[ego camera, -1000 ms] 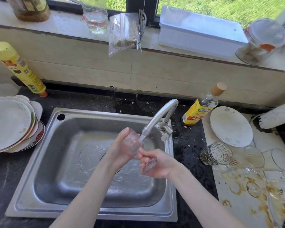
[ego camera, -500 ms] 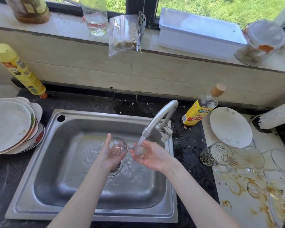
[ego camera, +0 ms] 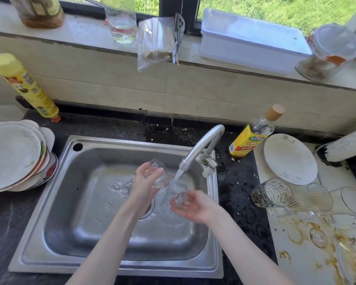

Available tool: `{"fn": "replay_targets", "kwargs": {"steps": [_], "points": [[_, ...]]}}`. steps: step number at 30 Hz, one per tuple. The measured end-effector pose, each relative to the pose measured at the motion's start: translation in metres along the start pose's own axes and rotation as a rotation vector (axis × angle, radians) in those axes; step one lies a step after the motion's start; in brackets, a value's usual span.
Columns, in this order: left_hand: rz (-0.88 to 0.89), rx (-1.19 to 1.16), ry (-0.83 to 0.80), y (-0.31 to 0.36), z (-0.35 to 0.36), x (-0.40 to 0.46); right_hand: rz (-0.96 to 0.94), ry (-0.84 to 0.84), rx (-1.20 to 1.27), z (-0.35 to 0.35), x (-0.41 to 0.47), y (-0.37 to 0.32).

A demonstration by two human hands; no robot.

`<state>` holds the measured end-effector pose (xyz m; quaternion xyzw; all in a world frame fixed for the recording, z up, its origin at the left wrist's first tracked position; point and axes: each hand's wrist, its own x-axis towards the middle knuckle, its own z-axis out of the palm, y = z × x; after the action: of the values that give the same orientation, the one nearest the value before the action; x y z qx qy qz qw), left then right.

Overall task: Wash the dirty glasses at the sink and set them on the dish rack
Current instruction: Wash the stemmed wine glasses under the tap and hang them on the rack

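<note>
A clear stemmed glass point(ego camera: 159, 174) lies tilted over the steel sink point(ego camera: 49, 202), just left of the water stream. My left hand point(ego camera: 145, 182) grips its bowl from below. My right hand point(ego camera: 193, 205) is palm up under the running water, thumb and fingers pinching the glass's foot. The faucet point(ego camera: 201, 147) is running. To the right, on a stained white board point(ego camera: 300, 254), a patterned tumbler point(ego camera: 271, 193) and two clear glasses point(ego camera: 320, 196) point(ego camera: 350, 200) lie on their sides.
A white plate point(ego camera: 290, 159) and an oil bottle point(ego camera: 252, 138) stand right of the faucet. Stacked plates point(ego camera: 12, 155) sit left of the sink, with a yellow spray can point(ego camera: 25, 89) behind. The window sill holds jars, a bag and a white box point(ego camera: 251, 44).
The glass has been turned and carried left of the stream. My right hand has opened out, palm up, and dropped a little under the running water.
</note>
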<state>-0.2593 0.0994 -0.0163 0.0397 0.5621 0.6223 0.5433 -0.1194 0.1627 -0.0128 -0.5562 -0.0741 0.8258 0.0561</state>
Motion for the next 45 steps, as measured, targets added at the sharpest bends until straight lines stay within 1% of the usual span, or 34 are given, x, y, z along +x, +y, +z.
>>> {"fn": "replay_targets", "kwargs": {"steps": [2,4,6,8,10,12,14,16,18,25,31,35,42,44,45], "points": [[0.144,0.271,-0.008,-0.002,0.010,-0.010,0.009,0.014,0.028,-0.005,0.007,0.004],[0.268,0.460,-0.090,-0.005,0.016,-0.017,0.012,0.041,0.031,-0.008,0.015,0.006],[0.341,0.608,-0.168,-0.010,0.017,-0.018,0.020,0.063,0.038,-0.013,0.022,0.006],[0.380,0.762,-0.197,-0.013,0.016,-0.020,0.024,0.076,0.051,-0.018,0.028,0.005],[0.401,0.832,-0.210,-0.017,0.016,-0.021,0.021,0.099,0.034,-0.021,0.031,0.001],[0.420,0.875,-0.213,-0.019,0.017,-0.022,-0.026,0.144,0.043,-0.021,0.032,-0.007],[0.440,0.930,-0.199,-0.020,0.017,-0.023,-0.130,0.164,0.162,-0.023,0.033,-0.021],[0.447,0.955,-0.184,-0.019,0.017,-0.023,-0.218,0.137,0.329,-0.027,0.033,-0.036],[0.445,0.958,-0.174,-0.019,0.017,-0.024,-0.255,0.130,0.422,-0.030,0.032,-0.049],[0.379,0.951,-0.145,-0.018,0.021,-0.027,-0.192,0.135,0.485,-0.028,0.017,-0.058],[0.360,0.959,-0.128,-0.016,0.024,-0.026,-0.233,-0.022,0.691,-0.031,-0.007,-0.072],[0.379,0.987,-0.129,-0.011,0.026,-0.028,-0.243,-0.064,0.704,-0.038,-0.018,-0.092],[0.414,1.014,-0.147,-0.004,0.028,-0.032,-0.269,-0.046,0.649,-0.042,-0.020,-0.109],[0.446,1.017,-0.129,-0.006,0.026,-0.031,-0.300,-0.058,0.584,-0.039,-0.021,-0.099],[0.466,1.017,-0.115,-0.007,0.024,-0.029,-0.316,-0.038,0.503,-0.038,-0.022,-0.091]]}}
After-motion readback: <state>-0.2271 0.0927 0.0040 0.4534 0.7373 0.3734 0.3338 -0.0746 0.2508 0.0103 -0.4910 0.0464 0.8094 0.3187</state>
